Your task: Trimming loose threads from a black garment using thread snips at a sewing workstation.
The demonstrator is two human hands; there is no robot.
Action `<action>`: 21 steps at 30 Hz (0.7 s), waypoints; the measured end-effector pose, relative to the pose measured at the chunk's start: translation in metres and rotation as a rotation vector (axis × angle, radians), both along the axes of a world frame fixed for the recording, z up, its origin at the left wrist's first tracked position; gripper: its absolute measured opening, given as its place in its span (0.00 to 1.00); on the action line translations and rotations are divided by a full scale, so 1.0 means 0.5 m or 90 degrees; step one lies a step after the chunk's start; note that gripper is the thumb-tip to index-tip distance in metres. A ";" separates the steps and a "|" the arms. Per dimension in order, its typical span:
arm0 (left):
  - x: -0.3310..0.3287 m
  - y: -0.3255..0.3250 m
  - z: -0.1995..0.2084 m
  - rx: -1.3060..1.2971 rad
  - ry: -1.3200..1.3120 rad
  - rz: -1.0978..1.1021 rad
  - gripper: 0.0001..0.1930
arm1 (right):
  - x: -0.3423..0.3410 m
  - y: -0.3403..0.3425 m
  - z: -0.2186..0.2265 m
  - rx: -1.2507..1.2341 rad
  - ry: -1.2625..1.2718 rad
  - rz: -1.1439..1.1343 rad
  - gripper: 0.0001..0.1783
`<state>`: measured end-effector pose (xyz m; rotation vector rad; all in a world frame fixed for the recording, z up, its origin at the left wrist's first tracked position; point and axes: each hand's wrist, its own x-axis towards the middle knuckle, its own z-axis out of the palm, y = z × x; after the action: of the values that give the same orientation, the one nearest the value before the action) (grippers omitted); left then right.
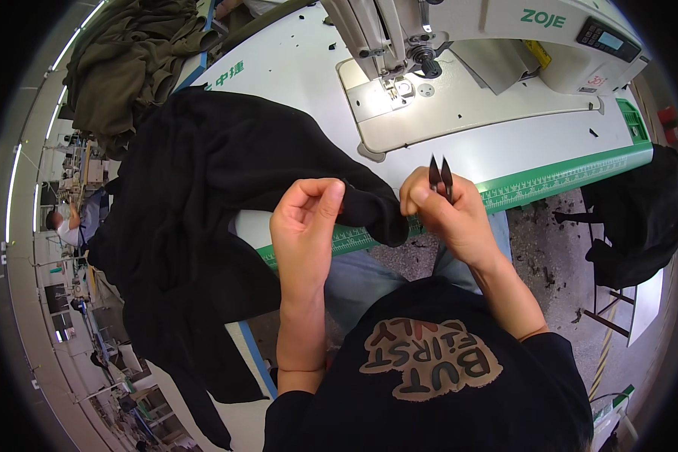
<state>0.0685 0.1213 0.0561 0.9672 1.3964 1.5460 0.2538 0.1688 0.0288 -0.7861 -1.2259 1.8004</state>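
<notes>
A large black garment (226, 143) drapes from the sewing table down over its left side, with one narrow end stretched between my hands. My left hand (303, 233) pinches the edge of that end between thumb and forefinger. In my closed right hand (459, 226) sits a pair of dark thread snips (447, 179), both pointed blades sticking up past the fingers. The right thumb and forefinger are pressed together beside the end of the fabric; whether they also grip cloth or a thread I cannot tell.
Beyond my hands stands a white sewing machine (474, 22) with its needle area lit. A green ruler strip (535, 187) edges the white table (286, 79). Olive cloth (128, 60) is heaped at the far left, black fabric (640, 218) at the right. Dark scraps litter the floor.
</notes>
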 end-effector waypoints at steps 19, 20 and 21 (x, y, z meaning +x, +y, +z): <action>0.031 -0.026 0.032 0.120 0.390 0.007 0.04 | -0.038 0.008 0.034 0.143 -0.011 0.041 0.09; 0.034 -0.028 0.036 0.122 0.438 0.020 0.04 | -0.032 0.009 0.042 0.147 -0.032 0.049 0.08; 0.036 -0.031 0.039 0.123 0.486 0.033 0.04 | -0.025 0.011 0.050 0.151 -0.052 0.058 0.07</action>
<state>0.0866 0.1059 0.0755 1.7744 1.8003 1.4224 0.2412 0.1743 0.0538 -0.6826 -1.5179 1.6677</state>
